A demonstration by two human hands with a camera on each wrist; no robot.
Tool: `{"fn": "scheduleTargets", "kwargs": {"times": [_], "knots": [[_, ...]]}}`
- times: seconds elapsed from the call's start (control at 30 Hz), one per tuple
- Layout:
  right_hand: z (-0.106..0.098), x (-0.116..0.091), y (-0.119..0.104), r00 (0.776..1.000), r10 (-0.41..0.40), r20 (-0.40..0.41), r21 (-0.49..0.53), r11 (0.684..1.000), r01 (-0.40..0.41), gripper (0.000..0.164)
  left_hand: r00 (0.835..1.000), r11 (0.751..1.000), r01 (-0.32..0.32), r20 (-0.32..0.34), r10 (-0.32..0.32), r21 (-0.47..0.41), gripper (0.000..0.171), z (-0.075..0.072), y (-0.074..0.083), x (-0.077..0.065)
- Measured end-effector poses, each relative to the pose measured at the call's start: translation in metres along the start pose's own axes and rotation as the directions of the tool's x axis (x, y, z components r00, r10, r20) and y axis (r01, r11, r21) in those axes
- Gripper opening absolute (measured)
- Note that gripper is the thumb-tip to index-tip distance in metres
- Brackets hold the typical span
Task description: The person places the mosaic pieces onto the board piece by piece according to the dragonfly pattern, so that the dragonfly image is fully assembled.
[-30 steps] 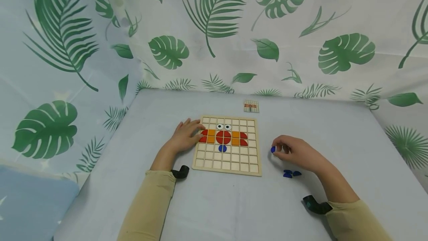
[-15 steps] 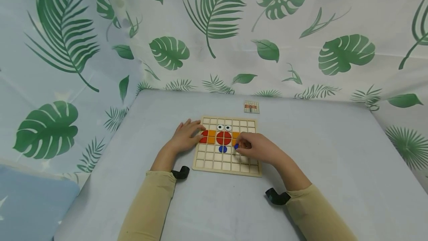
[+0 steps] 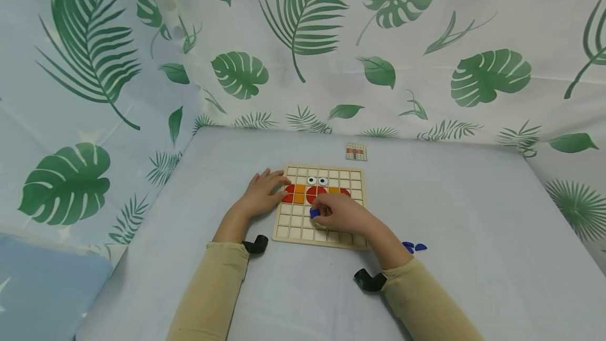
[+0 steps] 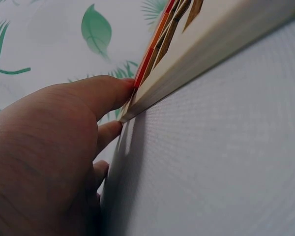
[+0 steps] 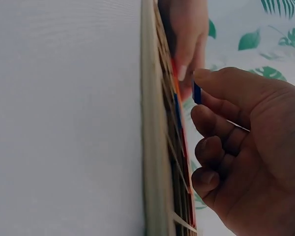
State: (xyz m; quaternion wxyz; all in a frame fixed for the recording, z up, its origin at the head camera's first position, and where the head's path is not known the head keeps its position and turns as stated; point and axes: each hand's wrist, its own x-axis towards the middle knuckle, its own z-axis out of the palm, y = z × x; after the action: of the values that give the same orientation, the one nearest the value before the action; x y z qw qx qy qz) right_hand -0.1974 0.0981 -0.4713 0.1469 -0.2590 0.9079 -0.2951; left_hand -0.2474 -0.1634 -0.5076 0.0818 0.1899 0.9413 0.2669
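A wooden grid board (image 3: 295,233) lies on the table with coloured tiles in its cells. Two eye tiles (image 3: 317,180) sit above red and orange ones. My right hand (image 3: 344,212) pinches a small blue tile (image 5: 197,93) between thumb and index finger, just above the middle of the board. Beneath, a blue tile (image 5: 177,110) lies in the grid, mostly hidden by the hand in the head view. At the board's left edge rests my left hand (image 3: 262,193), its thumb touching a red tile (image 4: 140,73) and its other fingers loosely spread.
Several loose blue tiles (image 3: 420,247) lie right of the board, partly behind my right forearm. A small pattern card (image 3: 356,151) lies beyond the board. Black wrist cameras (image 3: 255,244) stick out from both sleeves. A leaf-print cloth (image 3: 312,93) hangs behind the table.
My right hand has carried the blue tile leftward from beside the board to above its middle. The left hand has stayed in place.
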Motion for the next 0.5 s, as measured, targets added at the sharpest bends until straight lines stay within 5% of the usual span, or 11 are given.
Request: {"fn": "scheduleTargets", "kwargs": {"times": [0.5], "knots": [[0.013, 0.002, 0.000, 1.000, 0.008, 0.009, -0.125, 0.992, -0.007, 0.016, 1.000, 1.000, -0.001, 0.002, 0.001, 0.015, 0.033, -0.001, 0.001, 0.001]]}}
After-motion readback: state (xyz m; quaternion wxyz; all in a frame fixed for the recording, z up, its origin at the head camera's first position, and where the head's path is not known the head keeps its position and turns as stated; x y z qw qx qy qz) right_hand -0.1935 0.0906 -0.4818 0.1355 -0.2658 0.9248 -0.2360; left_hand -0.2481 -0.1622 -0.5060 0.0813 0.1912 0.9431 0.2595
